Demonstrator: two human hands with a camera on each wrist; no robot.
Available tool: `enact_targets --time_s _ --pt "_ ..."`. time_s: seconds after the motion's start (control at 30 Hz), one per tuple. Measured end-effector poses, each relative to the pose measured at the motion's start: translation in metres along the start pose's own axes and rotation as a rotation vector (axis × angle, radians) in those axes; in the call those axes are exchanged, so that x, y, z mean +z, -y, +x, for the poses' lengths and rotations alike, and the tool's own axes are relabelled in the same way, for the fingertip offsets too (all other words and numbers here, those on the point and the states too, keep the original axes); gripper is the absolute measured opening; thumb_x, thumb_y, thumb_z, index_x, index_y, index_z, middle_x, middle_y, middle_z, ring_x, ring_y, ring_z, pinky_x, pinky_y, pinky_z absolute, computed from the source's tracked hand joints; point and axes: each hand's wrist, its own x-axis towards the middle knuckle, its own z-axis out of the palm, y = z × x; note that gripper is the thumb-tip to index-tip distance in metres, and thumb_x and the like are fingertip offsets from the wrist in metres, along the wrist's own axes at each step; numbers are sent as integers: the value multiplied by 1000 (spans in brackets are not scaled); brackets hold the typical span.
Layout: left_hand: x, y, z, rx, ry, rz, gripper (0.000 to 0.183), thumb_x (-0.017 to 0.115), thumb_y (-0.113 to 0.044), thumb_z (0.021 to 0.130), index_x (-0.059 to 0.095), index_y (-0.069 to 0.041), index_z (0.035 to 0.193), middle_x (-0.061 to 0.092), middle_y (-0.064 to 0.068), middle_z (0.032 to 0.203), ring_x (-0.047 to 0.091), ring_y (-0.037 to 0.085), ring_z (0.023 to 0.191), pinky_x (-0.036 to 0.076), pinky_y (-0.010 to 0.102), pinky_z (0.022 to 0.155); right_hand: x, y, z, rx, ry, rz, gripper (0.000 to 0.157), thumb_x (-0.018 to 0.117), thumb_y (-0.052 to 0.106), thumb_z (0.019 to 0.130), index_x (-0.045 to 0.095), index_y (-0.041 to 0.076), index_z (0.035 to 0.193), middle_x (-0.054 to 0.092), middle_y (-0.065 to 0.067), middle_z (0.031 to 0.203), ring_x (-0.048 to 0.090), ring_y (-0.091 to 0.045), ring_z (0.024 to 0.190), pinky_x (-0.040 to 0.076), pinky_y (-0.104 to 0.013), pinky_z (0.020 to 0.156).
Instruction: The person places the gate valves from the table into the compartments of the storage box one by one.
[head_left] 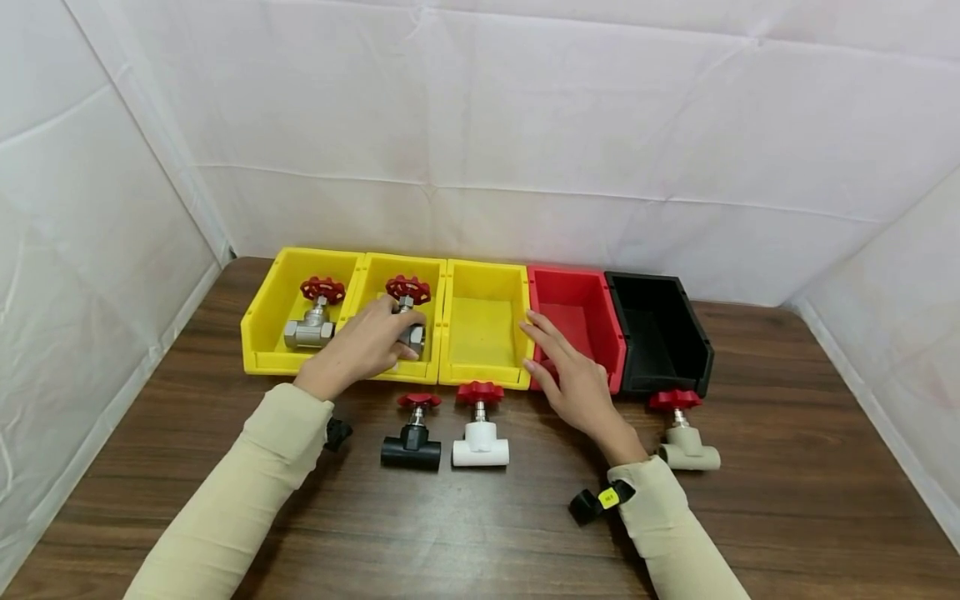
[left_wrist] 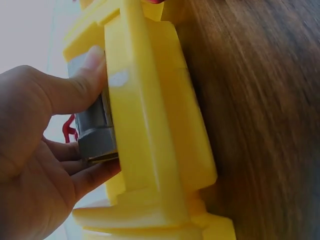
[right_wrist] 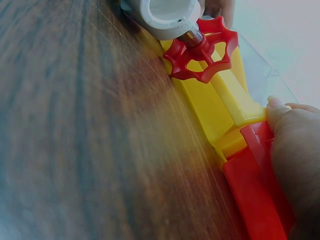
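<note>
Apparently, the step is handling a steel valve (left_wrist: 95, 125) in the second yellow bin (head_left: 418, 372) from the left; the left grip (head_left: 367, 337) is clamped on its body. The right grip (head_left: 573, 379), fingers apart, touches the rim of the third yellow bin (head_left: 483, 373), beside the red bin (head_left: 566, 292). The next move would call for care at the front lip (left_wrist: 145, 115), just beside the valve. Its metal looks smooth and faceted, its wheel (head_left: 408, 289) red and scalloped.

Creased white cloth back wall (head_left: 570, 125), white side walls (head_left: 82, 208), brown wood-grain tabletop (head_left: 795, 467), faint sheen (head_left: 442, 525)
</note>
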Motion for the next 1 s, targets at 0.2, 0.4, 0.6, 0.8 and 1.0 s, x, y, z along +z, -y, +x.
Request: enact_targets --time_s 0.2,0.4,0.6,0.8,1.0 --pt "5 -1 8 -41 14 6 44 71 -18 88 59 -5 128 56 23 111 51 30 88 45 40 75 0 0 -1 2 1 2 64 64 30 92 35 29 149 26 11 155 36 -7 48 32 -27 40" --pt "9 -2 11 -94 44 -15 47 69 -13 89 55 -4 133 54 27 118 53 34 99 47 41 79 1 0 -1 -2 0 1 64 64 31 92 35 29 149 26 11 155 36 -7 48 32 -27 40" --pt "13 0 14 -117 65 -16 48 69 -12 89 54 -5 134 53 26 121 52 35 103 47 40 78 1 -1 0 -1 4 2 64 63 31 92 34 29 149 26 11 155 36 -7 48 31 -27 40" --pt "14 0 16 -132 84 -17 47 68 -10 89 54 -5 134 52 27 122 53 34 101 48 38 75 1 0 -1 8 9 2 63 62 33 93 34 29 149 25 11 155 36 -8 48 31 -28 41" --pt "16 1 18 -132 89 -13 46 68 -9 89 55 -5 133 53 25 121 52 34 103 48 41 80 0 0 -1 8 6 -8 63 63 32 93 34 29 149 26 11 155 36 -8 48 31 -28 40"
